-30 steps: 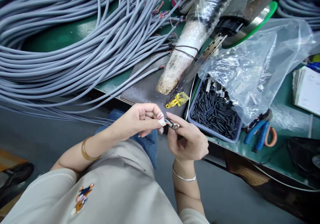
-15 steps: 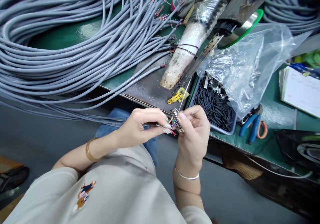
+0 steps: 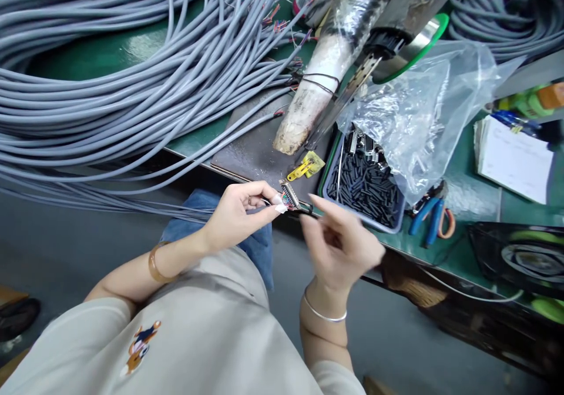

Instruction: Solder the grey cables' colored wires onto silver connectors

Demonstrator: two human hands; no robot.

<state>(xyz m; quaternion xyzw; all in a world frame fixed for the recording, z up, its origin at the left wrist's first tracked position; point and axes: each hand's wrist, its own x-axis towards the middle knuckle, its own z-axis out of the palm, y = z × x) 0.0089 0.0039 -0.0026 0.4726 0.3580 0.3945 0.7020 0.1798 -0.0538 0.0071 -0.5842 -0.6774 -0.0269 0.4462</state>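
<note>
My left hand (image 3: 240, 214) pinches the coloured wires at the end of a grey cable, with a metal multi-pin connector (image 3: 289, 196) just beyond its fingertips. Blurred by motion, my right hand (image 3: 339, 239) is to the right of the connector, its thumb and index finger apart and nothing visible between them. Above the connector, a yellow clip (image 3: 300, 168) lies on a dark board (image 3: 258, 143). Small black sleeves (image 3: 365, 186) fill a blue-grey tray (image 3: 396, 226) beyond my right hand, with several metal connectors among them.
Many grey cables (image 3: 132, 101) cover the left of the green table. A white-wrapped tube (image 3: 308, 98) and a solder spool (image 3: 414, 54) stand over the board. A clear bag (image 3: 423, 107) overlaps the tray. Blue-handled pliers (image 3: 434, 218) and a paper stack (image 3: 513, 157) lie right.
My right hand has let go of the connector and moved away from it, its fingers now apart. The connector stays by my left fingertips. The view has shifted slightly right.
</note>
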